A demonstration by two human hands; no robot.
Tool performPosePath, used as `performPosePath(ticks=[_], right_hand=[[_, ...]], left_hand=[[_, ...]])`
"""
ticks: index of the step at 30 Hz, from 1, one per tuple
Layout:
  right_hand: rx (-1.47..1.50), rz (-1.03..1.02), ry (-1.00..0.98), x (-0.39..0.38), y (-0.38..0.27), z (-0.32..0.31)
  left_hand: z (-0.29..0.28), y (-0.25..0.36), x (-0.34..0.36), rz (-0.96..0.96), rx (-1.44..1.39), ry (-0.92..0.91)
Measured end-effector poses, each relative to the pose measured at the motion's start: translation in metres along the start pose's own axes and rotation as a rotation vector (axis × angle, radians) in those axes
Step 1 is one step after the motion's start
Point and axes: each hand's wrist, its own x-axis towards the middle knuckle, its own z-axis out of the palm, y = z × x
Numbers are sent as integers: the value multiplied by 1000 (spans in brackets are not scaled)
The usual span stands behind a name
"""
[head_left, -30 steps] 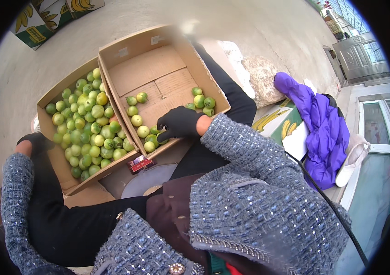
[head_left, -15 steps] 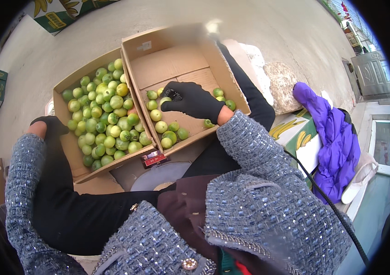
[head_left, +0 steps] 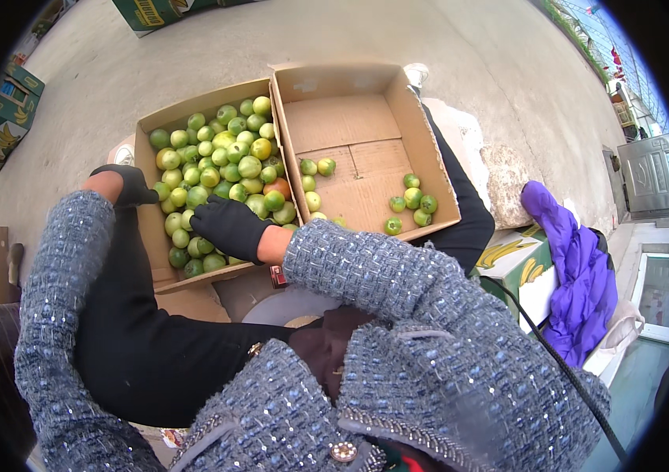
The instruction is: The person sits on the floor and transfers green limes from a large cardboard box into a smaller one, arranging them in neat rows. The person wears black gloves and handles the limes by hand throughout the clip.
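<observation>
Green tomatoes [head_left: 249, 167], a few turning yellow or orange, fill the left cardboard box [head_left: 163, 275]. My right hand [head_left: 230, 226], in a black glove with bare fingertips hidden from sight, reaches down among them near the box's front. Its fingers are bent and close together against the tomatoes; what lies inside them is hidden. At the left rim, my left hand [head_left: 131, 186], also black-gloved, is closed over the edge of the same box. Beside it stands a right cardboard box [head_left: 421, 118], holding one loose group of green tomatoes [head_left: 308, 183] at its left and another [head_left: 413, 198] at its right.
My legs in black trousers flank the boxes. A small red packet [head_left: 278, 277] lies by the front edge. To the right are a pale stone [head_left: 505, 177], a banana carton [head_left: 519, 259], a purple garment [head_left: 574, 267] and a black cord [head_left: 547, 350]. More cartons [head_left: 5, 118] stand farther off.
My right hand has moved left from the right box into the tomatoes of the left box. My left hand remains by the left rim. The whole view has shifted slightly.
</observation>
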Motion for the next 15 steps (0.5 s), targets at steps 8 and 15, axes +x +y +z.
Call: performPosePath(ticks=[8,15], right_hand=[[393,279,217,-44,33,-123],[39,654,-466,-159,94,-150]], left_hand=[[13,-19,11,51,-78,12],[4,10,-26,123,72,175]])
